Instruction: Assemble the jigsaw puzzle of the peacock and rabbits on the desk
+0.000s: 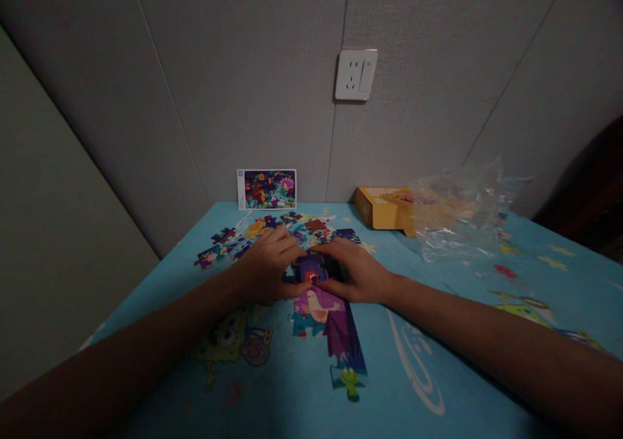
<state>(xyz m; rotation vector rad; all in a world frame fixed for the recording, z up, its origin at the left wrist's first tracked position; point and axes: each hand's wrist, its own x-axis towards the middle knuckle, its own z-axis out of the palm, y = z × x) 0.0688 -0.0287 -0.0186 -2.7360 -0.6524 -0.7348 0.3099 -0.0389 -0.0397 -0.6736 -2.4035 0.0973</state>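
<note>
Both hands meet over a jigsaw puzzle piece [311,267], dark purple with a red figure, lying between them. My left hand [270,265] has its fingers bent, with thumb and fingertips at the piece's left side. From the right, my right hand [357,270] pinches the same piece with thumb below and fingers above. Just below the thumbs lies a joined section of puzzle [318,306] in pink and purple, running down to a piece with a green figure [349,377]. Beyond my hands spread several loose puzzle pieces [256,228], partly hidden by my left hand.
A picture card [267,189] leans against the wall at the back. A yellow box [387,206] lies at the back right, beside a crumpled clear plastic bag [452,215]. The blue tablecloth [272,387] has printed cartoon figures. A socket plate [356,74] is on the wall.
</note>
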